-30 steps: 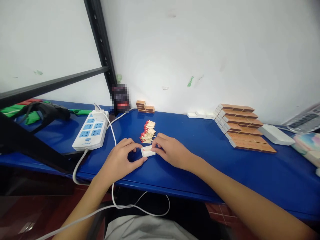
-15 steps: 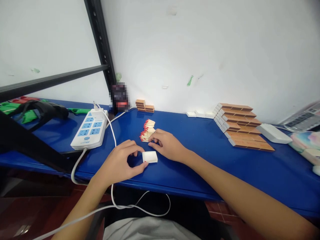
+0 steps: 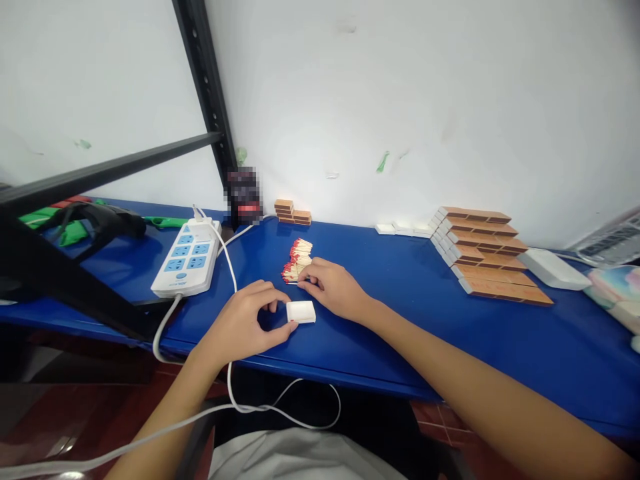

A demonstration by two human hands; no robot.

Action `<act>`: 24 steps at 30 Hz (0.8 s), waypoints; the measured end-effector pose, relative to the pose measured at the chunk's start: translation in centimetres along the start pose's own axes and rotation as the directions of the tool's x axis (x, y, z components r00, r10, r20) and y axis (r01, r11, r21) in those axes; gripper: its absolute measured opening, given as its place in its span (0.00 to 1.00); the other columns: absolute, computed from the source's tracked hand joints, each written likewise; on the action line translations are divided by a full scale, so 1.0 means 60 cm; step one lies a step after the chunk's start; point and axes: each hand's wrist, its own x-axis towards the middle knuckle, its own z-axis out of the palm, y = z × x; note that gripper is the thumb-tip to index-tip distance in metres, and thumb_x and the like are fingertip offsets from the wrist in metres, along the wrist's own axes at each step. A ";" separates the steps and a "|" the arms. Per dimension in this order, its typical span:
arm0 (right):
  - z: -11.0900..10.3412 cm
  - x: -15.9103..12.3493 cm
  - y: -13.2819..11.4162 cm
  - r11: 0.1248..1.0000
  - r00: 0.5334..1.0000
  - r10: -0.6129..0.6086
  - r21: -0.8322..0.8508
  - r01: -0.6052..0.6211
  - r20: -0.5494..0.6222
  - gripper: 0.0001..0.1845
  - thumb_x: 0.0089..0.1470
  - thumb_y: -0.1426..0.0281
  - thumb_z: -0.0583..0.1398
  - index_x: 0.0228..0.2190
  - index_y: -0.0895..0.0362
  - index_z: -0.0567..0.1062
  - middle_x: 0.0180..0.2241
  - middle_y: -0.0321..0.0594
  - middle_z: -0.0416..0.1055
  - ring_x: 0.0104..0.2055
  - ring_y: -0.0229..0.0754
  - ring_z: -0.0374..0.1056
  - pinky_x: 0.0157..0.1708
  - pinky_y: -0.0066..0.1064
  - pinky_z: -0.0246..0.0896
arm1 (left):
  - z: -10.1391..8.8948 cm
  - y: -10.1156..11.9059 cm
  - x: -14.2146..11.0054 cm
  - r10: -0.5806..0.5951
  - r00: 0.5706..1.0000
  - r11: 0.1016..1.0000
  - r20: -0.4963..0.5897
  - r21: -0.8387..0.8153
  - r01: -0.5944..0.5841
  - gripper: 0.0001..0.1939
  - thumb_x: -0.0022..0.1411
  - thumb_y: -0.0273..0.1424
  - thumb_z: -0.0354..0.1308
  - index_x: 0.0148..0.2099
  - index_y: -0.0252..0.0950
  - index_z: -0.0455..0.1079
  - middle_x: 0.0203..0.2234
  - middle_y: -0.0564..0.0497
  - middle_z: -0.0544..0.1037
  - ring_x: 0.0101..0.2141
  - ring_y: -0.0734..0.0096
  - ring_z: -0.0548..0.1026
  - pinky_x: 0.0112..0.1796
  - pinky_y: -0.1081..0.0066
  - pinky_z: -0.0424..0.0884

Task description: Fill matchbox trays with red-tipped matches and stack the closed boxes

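My left hand (image 3: 250, 319) grips a small white matchbox tray (image 3: 301, 312) by its left end, thumb at the near side and fingers at the far side. The tray lies on the blue table, its hollow facing up. Just beyond it is a loose heap of red-tipped matches (image 3: 299, 257), heads pointing left. My right hand (image 3: 333, 287) is at the near right edge of this heap, thumb and index finger bent together around the stick ends. How many matches are between those fingertips is hidden.
A stepped stack of orange-sided matchboxes (image 3: 487, 257) stands at right, with white trays (image 3: 405, 229) beside it along the wall. A smaller stack (image 3: 293, 212) is at the back. The power strip (image 3: 190, 257) lies left; a white cable (image 3: 229, 267) runs past my left wrist.
The view has shifted slightly. Both hands stay nearly where they were, the left still on the tray and the right at the matches.
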 end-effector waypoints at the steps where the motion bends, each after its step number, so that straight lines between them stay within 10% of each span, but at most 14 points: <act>1: 0.000 0.000 0.000 1.000 1.000 0.007 0.006 -0.007 -0.001 0.04 0.66 0.73 0.63 0.38 0.55 0.80 0.36 0.37 0.71 0.35 0.37 0.66 0.36 0.29 0.56 | 0.000 0.000 0.000 -0.002 1.000 1.000 0.001 0.000 0.002 0.08 0.65 0.37 0.68 0.44 0.40 0.77 0.31 0.54 0.73 0.35 0.68 0.72 0.38 0.67 0.69; 24: -0.017 -0.010 0.012 0.998 0.999 0.043 0.048 -0.043 -0.015 0.03 0.65 0.69 0.67 0.39 0.56 0.79 0.36 0.35 0.68 0.33 0.36 0.63 0.35 0.30 0.58 | 0.002 -0.004 -0.001 -0.003 1.000 1.000 -0.011 0.025 0.004 0.10 0.67 0.39 0.67 0.47 0.41 0.78 0.32 0.53 0.74 0.36 0.66 0.73 0.40 0.65 0.70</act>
